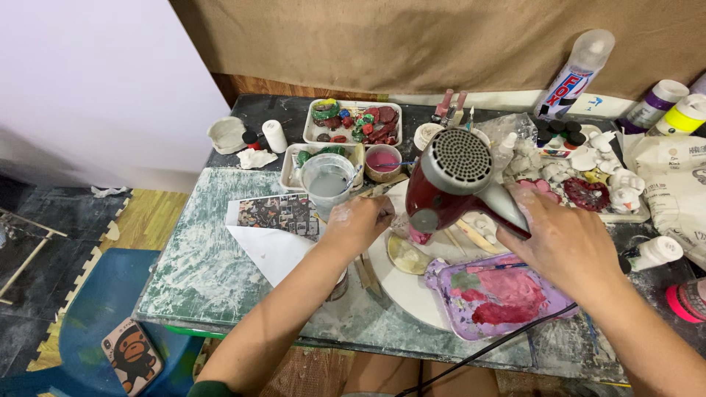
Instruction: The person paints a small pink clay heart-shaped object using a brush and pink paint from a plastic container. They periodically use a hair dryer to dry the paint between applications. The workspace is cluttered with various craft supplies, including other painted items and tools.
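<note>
From the head camera, the right hand is closed around the grey handle of a dark red hair dryer, its round perforated back facing up and its nozzle aimed down at the middle of the counter. The left hand, dusted white, pinches a small pale piece under the nozzle, too hidden to name. Just below lies a round white board and, toward the near edge, a lilac palette smeared with wet pink and red paint. A clear plastic cup of cloudy water stands just behind the left hand.

Risks, as I judge them: the dryer's black cord trails over the near edge and could snag the palette; hot air may overheat the fingertips; a bumped cup would flood the plaster-crusted surface.
</note>
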